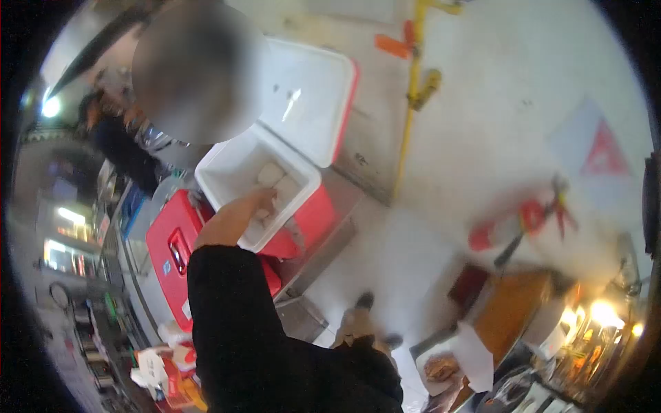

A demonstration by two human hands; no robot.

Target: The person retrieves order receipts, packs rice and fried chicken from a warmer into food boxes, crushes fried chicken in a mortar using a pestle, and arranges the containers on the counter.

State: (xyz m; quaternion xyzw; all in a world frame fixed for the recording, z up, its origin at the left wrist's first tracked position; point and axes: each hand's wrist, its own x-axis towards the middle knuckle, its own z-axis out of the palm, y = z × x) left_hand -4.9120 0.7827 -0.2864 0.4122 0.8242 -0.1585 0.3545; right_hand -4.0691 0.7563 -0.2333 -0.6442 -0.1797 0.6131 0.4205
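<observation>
Reaching down into an open cooler box [313, 224] with a white inside and red outer wall is my left hand [260, 202], from a black sleeve. Pale rounded pieces [271, 174] lie inside the box, close to the fingers. The fingertips are blurred and partly hidden, so whether they hold anything is unclear. The white lid [303, 96] with a red edge is tilted back. Beside the box, under my forearm, is a closed red cooler lid [169, 258] with a handle. My right hand is not visible.
A blurred person stands beyond the box, upper left. A fire extinguisher [509, 224] and a yellow pipe [415, 82] are at the wall. At lower right are an open white carton [475, 358] with brown food and bright lights. Colourful packages [162, 372] lie lower left.
</observation>
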